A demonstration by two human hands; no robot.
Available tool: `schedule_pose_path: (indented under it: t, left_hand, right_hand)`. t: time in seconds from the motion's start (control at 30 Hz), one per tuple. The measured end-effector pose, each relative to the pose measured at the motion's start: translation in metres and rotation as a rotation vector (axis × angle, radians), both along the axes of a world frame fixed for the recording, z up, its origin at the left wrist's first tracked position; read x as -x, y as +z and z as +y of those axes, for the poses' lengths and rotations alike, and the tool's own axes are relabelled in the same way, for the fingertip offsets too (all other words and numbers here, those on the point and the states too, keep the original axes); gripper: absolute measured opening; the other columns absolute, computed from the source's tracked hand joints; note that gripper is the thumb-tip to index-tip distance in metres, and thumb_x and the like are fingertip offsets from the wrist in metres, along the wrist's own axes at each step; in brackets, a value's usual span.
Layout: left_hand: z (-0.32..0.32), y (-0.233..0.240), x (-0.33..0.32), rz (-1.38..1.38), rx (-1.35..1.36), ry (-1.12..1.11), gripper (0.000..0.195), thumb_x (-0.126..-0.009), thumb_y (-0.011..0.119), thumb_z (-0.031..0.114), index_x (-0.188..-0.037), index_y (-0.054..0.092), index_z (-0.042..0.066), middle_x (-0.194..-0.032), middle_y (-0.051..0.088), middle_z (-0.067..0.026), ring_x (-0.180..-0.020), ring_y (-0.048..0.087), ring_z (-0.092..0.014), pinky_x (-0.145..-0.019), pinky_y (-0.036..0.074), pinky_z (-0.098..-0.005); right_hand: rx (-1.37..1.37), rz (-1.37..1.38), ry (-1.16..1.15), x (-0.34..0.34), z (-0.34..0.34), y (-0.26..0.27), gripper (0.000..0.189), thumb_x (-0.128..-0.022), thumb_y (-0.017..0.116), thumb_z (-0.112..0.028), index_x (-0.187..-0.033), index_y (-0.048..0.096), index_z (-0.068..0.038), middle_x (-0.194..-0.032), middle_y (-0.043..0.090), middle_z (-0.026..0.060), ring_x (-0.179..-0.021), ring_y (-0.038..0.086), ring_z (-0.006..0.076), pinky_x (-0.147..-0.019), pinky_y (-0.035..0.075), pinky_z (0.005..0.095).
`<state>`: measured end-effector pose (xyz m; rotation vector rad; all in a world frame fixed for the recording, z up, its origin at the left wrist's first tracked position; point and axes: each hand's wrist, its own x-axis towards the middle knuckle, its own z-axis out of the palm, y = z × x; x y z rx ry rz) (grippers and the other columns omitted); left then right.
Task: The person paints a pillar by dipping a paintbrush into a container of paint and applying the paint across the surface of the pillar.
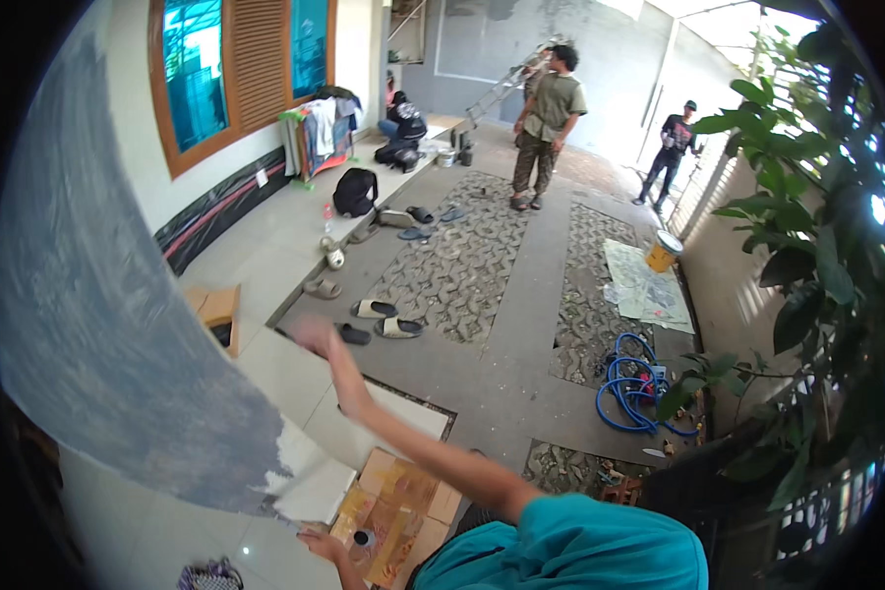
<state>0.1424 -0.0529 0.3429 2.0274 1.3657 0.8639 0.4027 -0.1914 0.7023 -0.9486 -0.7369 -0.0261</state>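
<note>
Grey paint with brushed streaks covers much of a curved wall surface [140,317] on the left, with a ragged white patch [313,479] at its lower edge. My left hand [324,544] is low in the picture, holding a thin-handled paintbrush [289,525] whose tip meets the grey paint's lower edge. My right hand [314,333] is stretched out on a bare arm and blurred by motion, so its fingers cannot be made out. Beside my left hand, a small container [363,540] with a dark top stands on flattened, stained cardboard [402,490].
Sandals [400,327] and other footwear lie along the tiled step. An open cardboard box [217,313] stands by the wall. A blue hose [627,402] is coiled at right, near a yellow paint bucket [664,251]. Leafy branches [804,295] hang there. People stand farther back by a ladder [505,85].
</note>
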Motion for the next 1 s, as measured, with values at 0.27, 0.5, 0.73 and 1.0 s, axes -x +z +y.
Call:
schedule_pose_path:
  t: [0.27, 0.5, 0.73, 1.0]
  left_hand:
    - [0.012, -0.01, 0.007, 0.077, 0.206, -0.132, 0.045, -0.096, 0.029, 0.037, -0.097, 0.045, -0.006, -0.097, 0.057, -0.0311, -0.084, 0.056, -0.046, -0.074, 0.046, -0.0461]
    - [-0.039, 0.037, -0.002, -0.572, 1.195, -0.326, 0.043, -0.092, 0.034, 0.046, -0.11, 0.048, 0.009, -0.086, 0.057, -0.0086, -0.058, 0.056, -0.018, -0.041, 0.04, -0.0257]
    - [-0.064, 0.012, 0.035, -0.647, 0.993, -0.227, 0.044, -0.084, 0.047, 0.011, -0.128, 0.043, 0.007, -0.112, 0.055, -0.0054, -0.097, 0.057, -0.017, -0.079, 0.05, -0.0305]
    - [-0.07, 0.074, 0.088, -0.352, 0.958, -0.115, 0.041, -0.095, 0.043, 0.028, -0.131, 0.042, 0.008, -0.117, 0.054, -0.0084, -0.093, 0.057, -0.017, -0.074, 0.049, -0.0304]
  right_hand:
    - [0.737, 0.583, 0.196, 0.167, -0.059, -0.257, 0.04, -0.095, 0.042, -0.034, -0.115, 0.053, 0.0, -0.102, 0.059, 0.0085, -0.095, 0.054, 0.0143, -0.081, 0.045, 0.0298]
    - [1.103, 0.062, 0.103, 0.185, 0.013, -0.29, 0.041, -0.086, 0.047, -0.035, -0.107, 0.056, -0.001, -0.097, 0.06, 0.0202, -0.087, 0.058, 0.036, -0.077, 0.047, 0.0441]
    - [1.446, 0.027, 0.268, 0.194, 0.041, -0.257, 0.036, -0.08, 0.049, -0.03, -0.095, 0.059, 0.001, -0.083, 0.062, 0.023, -0.08, 0.06, 0.0395, -0.07, 0.046, 0.0483]
    - [1.358, -0.062, 0.089, 0.207, 0.039, -0.256, 0.028, -0.089, 0.05, -0.029, -0.099, 0.054, -0.004, -0.073, 0.06, 0.0187, -0.069, 0.059, 0.0378, -0.06, 0.045, 0.0464]
